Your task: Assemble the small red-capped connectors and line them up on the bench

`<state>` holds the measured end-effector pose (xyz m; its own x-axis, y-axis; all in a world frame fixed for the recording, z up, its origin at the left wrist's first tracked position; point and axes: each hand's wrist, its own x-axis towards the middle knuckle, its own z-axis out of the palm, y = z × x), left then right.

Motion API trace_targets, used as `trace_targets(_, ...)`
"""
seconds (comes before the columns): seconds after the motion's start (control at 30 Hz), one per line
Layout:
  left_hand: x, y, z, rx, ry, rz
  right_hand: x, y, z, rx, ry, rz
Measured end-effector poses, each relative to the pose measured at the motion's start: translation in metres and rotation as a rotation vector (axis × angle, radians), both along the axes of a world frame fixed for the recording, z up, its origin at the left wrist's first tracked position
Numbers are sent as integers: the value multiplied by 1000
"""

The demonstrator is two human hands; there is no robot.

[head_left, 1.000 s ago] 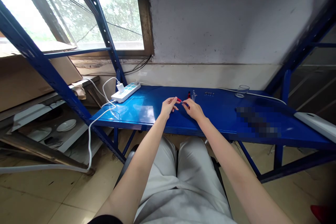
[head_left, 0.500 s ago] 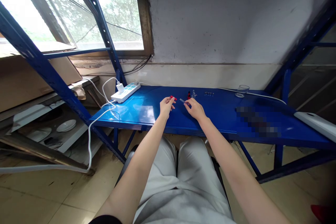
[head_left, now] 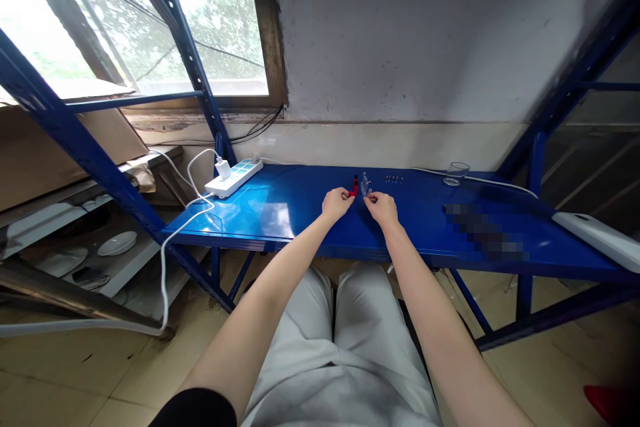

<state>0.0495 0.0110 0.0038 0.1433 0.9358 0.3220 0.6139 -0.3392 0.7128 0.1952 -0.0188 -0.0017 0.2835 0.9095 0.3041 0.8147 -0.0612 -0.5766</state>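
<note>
One red piece (head_left: 352,194) is clamped in the fingers of the left hand (head_left: 339,203), beside other red pieces (head_left: 355,183) toward the back edge of the counter (head_left: 420,213). The right hand (head_left: 384,207) is at the clear pieces (head_left: 365,181), probably to keep kinds separate; whether its fingers grip, I cannot tell. Small metal pieces (head_left: 394,179) are lined near that edge.

That tabletop (head_left: 307,185) is strong blue right across the middle, with red pieces (head_left: 355,187) at centre, a white power strip (head_left: 234,178) centre left, light grey trousers (head_left: 364,313) below, black sleeve (head_left: 197,408) lower left.
</note>
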Motion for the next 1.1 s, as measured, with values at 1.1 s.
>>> trace_targets(1.1,-7,-1,4,501,596,-203,1,4,-2,-170,-194,-66)
